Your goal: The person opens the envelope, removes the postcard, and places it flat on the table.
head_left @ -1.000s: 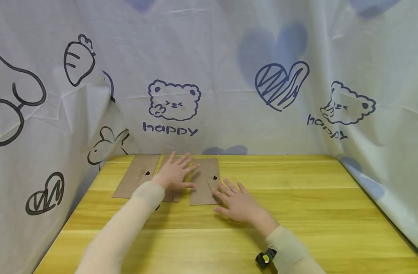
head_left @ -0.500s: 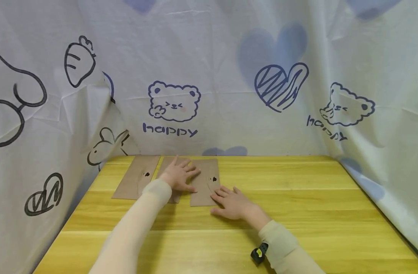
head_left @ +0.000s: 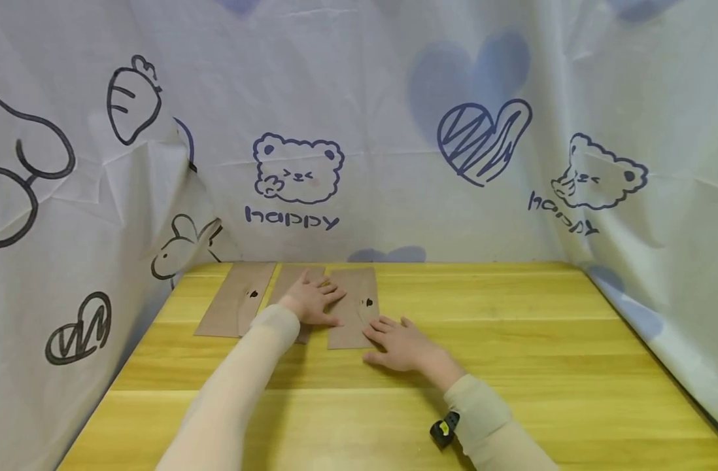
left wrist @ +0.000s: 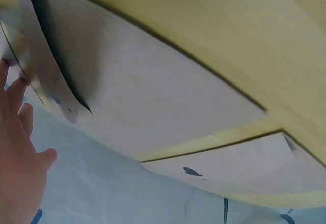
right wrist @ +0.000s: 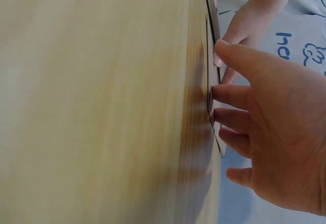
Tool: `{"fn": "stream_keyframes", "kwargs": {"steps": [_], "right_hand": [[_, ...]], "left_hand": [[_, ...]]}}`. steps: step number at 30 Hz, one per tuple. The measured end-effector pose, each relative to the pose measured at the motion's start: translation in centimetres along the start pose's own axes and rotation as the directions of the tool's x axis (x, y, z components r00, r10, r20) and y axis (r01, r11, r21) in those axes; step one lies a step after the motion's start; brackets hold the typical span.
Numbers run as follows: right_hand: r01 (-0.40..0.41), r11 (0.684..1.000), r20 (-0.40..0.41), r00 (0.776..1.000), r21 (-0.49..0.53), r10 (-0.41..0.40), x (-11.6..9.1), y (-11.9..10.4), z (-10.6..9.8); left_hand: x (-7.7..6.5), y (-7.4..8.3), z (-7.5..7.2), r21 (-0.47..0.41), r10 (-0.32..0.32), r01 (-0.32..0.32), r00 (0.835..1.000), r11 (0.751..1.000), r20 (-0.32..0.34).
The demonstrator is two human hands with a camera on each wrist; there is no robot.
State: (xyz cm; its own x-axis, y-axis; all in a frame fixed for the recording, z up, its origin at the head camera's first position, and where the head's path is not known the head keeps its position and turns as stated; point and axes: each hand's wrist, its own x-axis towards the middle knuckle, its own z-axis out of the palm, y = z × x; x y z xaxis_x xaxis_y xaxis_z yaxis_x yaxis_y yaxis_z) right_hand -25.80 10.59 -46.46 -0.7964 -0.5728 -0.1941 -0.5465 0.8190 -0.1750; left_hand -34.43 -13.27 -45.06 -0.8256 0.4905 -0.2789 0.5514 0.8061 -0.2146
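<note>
Three flat brown paper envelopes lie in a row at the table's back left: a left envelope point(head_left: 220, 314), a middle envelope point(head_left: 288, 278) and a right envelope point(head_left: 347, 333). Small black marks show on the outer two. My left hand point(head_left: 313, 303) lies over the middle envelope, its fingertips at the right envelope's left edge. With fingers extended, my right hand point(head_left: 403, 347) touches the right envelope's lower right edge. The left wrist view shows one envelope's flap point(left wrist: 56, 76) standing slightly raised. My left hand hides much of the middle envelope.
The wooden table point(head_left: 512, 366) extends to the right and toward me. A white printed cloth point(head_left: 388, 196) hangs behind the table and along both sides. A black wrist device point(head_left: 444, 430) sits at my right sleeve.
My right hand has shifted slightly left onto the right envelope's edge, its fingers closer together. My left hand has moved slightly right, fingers less spread. The envelopes show little movement.
</note>
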Motion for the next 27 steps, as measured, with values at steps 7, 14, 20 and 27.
{"fn": "stream_keyframes", "kwargs": {"steps": [7, 14, 20, 27], "right_hand": [[0.005, 1.000, -0.029, 1.000, 0.022, -0.004, -1.3, 0.8, 0.3], [0.011, 0.999, -0.040, 0.999, 0.039, -0.009, -3.4, 2.1, 0.7], [0.000, 0.998, -0.046, 0.999, 0.066, 0.003, -5.3, 3.2, 0.7], [-0.004, 0.997, -0.072, 0.997, 0.071, 0.009, -7.7, 4.9, 0.7]], "left_hand": [[0.2, 1.0, 0.1, -0.053, 0.004, -0.005, 1.000, 0.999, -0.014], [0.4, 3.5, -1.0, -0.067, 0.007, -0.007, 1.000, 0.998, 0.009], [1.0, 5.8, -1.6, -0.042, 0.009, -0.009, 1.000, 0.999, 0.006], [2.2, 8.4, -1.9, 0.014, 0.023, -0.023, 0.999, 1.000, -0.023]]}}
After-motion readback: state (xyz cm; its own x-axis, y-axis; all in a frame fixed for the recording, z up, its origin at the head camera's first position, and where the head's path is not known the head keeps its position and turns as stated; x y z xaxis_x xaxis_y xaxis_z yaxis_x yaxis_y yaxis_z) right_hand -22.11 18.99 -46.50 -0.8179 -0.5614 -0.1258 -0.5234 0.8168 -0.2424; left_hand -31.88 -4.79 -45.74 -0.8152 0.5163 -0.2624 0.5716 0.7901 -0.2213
